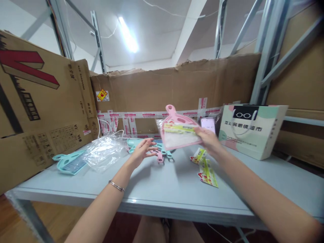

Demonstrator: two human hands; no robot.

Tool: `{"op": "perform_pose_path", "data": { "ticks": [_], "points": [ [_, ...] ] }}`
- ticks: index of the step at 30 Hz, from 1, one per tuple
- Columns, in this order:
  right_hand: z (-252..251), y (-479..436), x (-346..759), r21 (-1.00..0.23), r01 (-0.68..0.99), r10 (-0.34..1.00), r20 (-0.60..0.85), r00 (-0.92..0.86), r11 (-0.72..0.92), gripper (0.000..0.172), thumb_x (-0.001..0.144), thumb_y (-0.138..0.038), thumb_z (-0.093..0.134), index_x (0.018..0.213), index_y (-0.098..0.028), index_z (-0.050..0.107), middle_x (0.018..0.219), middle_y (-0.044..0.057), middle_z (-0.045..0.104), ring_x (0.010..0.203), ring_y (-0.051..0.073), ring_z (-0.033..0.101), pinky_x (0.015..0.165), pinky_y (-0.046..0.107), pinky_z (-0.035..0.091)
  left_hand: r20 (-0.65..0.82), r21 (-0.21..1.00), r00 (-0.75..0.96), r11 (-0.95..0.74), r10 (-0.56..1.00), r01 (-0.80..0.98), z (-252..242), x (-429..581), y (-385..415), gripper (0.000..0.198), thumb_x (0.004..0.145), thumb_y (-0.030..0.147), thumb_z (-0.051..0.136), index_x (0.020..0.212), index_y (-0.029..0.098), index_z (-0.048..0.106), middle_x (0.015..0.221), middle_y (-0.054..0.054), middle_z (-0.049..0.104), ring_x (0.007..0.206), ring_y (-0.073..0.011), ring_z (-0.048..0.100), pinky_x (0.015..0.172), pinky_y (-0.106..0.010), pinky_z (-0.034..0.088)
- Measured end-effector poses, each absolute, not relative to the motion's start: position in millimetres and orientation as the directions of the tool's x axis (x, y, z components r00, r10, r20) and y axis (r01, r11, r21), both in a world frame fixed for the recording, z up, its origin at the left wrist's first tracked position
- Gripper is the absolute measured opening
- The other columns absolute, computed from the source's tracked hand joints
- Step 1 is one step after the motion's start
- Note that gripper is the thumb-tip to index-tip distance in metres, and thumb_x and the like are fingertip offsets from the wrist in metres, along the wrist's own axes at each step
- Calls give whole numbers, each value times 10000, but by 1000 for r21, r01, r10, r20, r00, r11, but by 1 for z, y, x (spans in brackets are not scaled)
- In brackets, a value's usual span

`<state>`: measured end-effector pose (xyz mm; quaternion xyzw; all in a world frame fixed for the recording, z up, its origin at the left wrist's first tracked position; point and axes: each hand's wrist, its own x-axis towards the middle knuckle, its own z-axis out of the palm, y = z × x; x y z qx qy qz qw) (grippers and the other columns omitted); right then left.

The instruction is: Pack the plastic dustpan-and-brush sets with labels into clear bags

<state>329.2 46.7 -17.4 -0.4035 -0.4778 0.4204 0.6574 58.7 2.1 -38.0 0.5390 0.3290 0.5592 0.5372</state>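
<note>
My right hand (208, 139) grips the right edge of a pink dustpan (180, 139), held up above the table with its handle pointing up. A yellow-green printed card (180, 128) lies across the dustpan's face. My left hand (143, 152) is over the table to the left of it, fingers apart and holding nothing. Behind and beneath my left hand lie teal dustpans and brushes (134, 142), with a pink handle (160, 157) among them. More printed cards (208, 172) rest on the table below my right hand.
Crumpled clear plastic bags (102, 153) and a teal dustpan (71, 162) lie at the left. A paper bag (250, 131) stands at the right, near a lit phone (208, 124). Cardboard (162, 89) walls the back of the grey table (157, 192); a large carton (40, 108) stands left.
</note>
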Motion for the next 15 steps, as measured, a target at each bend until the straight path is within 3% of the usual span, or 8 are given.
{"op": "perform_pose_path", "data": {
  "ticks": [3,8,12,15],
  "points": [
    [-8,21,407,-946,-128,911,242,332,298,133,669,-291,655,679,-159,634,673,103,657,530,175,563,504,331,462,248,944,72,-224,966,-244,-33,61,1,354,742,440,609,978,182,552,931,-59,601,761,-145,637,680,-295,540],
    [-48,-33,553,-1000,-3,850,-16,526,-17,108,488,-258,710,581,-205,690,771,218,667,588,239,608,599,441,432,277,948,100,-254,956,-192,-28,67,-1,350,754,449,586,967,173,560,881,-53,600,715,-140,633,635,-281,539],
    [-89,-53,623,-965,256,823,101,559,-55,122,398,-380,722,453,-288,664,667,222,650,571,270,609,573,472,379,276,953,114,-256,954,-163,-29,69,0,338,759,451,576,952,174,561,874,-59,613,688,-136,635,608,-264,534],
    [-103,-52,635,-949,302,848,88,523,-87,134,371,-397,722,412,-294,645,664,236,653,577,291,612,554,460,367,267,957,116,-250,957,-146,-30,68,1,343,760,453,574,951,168,558,865,-61,615,697,-146,643,606,-257,532]
  ]
}}
